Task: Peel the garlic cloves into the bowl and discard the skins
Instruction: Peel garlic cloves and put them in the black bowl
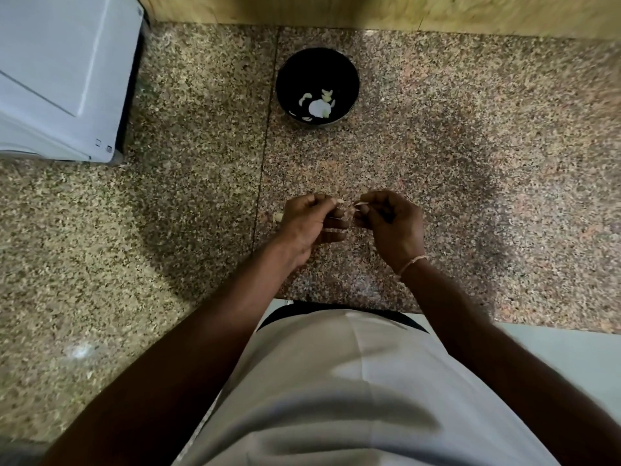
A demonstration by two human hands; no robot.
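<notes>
A black bowl stands at the back of the granite counter with several pale peeled garlic cloves in it. Both hands hover close together above the counter's front. My left hand has its fingers curled, pinching something small and pale at its fingertips, probably a garlic clove; most of it is hidden. My right hand is curled too and pinches a thin pale strip of skin at its fingertips. One loose clove lies on the counter just left of my left hand.
A white appliance fills the back left corner. A wooden wall panel runs along the back. The speckled granite counter has a seam line running down from the bowl's left side; its front edge lies by my waist.
</notes>
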